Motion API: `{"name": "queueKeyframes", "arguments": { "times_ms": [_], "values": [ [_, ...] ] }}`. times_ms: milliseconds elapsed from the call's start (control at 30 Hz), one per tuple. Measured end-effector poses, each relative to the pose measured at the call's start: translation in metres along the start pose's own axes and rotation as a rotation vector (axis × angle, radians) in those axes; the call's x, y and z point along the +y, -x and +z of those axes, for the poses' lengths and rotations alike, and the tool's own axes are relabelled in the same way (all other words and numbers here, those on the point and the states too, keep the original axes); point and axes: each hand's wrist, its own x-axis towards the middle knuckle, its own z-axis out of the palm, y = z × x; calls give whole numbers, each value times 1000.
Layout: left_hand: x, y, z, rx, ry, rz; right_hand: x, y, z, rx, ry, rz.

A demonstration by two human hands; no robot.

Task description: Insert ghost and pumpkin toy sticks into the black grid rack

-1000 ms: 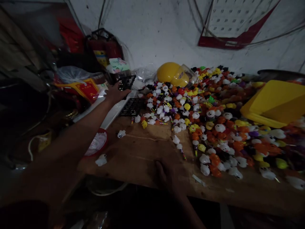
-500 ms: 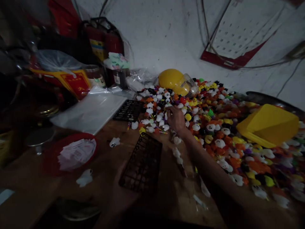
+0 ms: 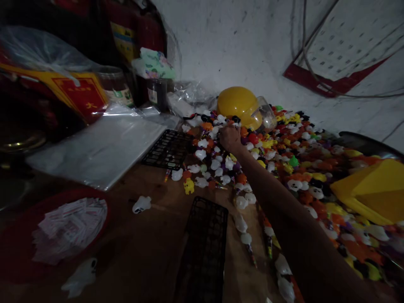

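Observation:
My right hand [image 3: 229, 139] reaches into the far side of a heap of small soft toy figures [image 3: 217, 162], white, orange, yellow, black and purple. Its fingers are curled downward, their tips hidden, so what they pinch does not show. Close to me, a black plastic lattice basket [image 3: 206, 240] is tilted, its lower part lost in shadow. My left hand [image 3: 183, 263] is only a dim shape along the basket's left side, seemingly gripping it. Between basket and right forearm lies a stick with white figures [image 3: 244, 235] on it.
Another black lattice basket [image 3: 167, 149] lies beside clear plastic bags [image 3: 104, 143]. At left, a red bowl [image 3: 105, 219] holds paper slips. Loose ghost figures [image 3: 142, 205] lie on the wooden table [image 3: 151, 244]. A yellow helmet [image 3: 236, 103] and a yellow scoop [image 3: 369, 189] rest on the heap.
My view has shifted nearer the table. My right hand has reached farther into the heap, toward the helmet. The near basket appears lower in view, and my left hand is harder to see.

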Motion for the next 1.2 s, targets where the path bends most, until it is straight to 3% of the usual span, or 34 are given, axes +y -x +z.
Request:
{"name": "queueKeyframes", "arguments": {
  "times_ms": [167, 267, 400, 467, 600, 700, 800, 933, 1067, 1200],
  "values": [
    [16, 4, 12, 40, -3, 65, -20, 71, -50, -16, -181, 6],
    [24, 8, 13, 61, -102, 68, -39, 142, -62, -84, -597, 44],
    [36, 13, 1, 39, -370, 132, -68, 237, -53, -87, -1097, 195],
    [43, 14, -6, -14, -423, 181, -82, 273, -45, -91, -1206, 277],
    [56, 13, -19, -99, -454, 140, -100, 320, -30, -64, -1266, 346],
    [62, -6, -28, -85, -398, 180, -104, 338, -25, -46, -1194, 334],
    [62, -49, -34, -58, -438, 286, -104, 346, -25, -61, -1131, 296],
    [55, -102, -29, -193, -481, 322, -110, 335, -23, 21, -1145, 288],
    [44, -114, -22, -169, -467, 300, -123, 298, -10, 103, -1289, 288],
    [36, -112, -21, -162, -430, 290, -132, 268, 9, 90, -1303, 323]
  ]
}}
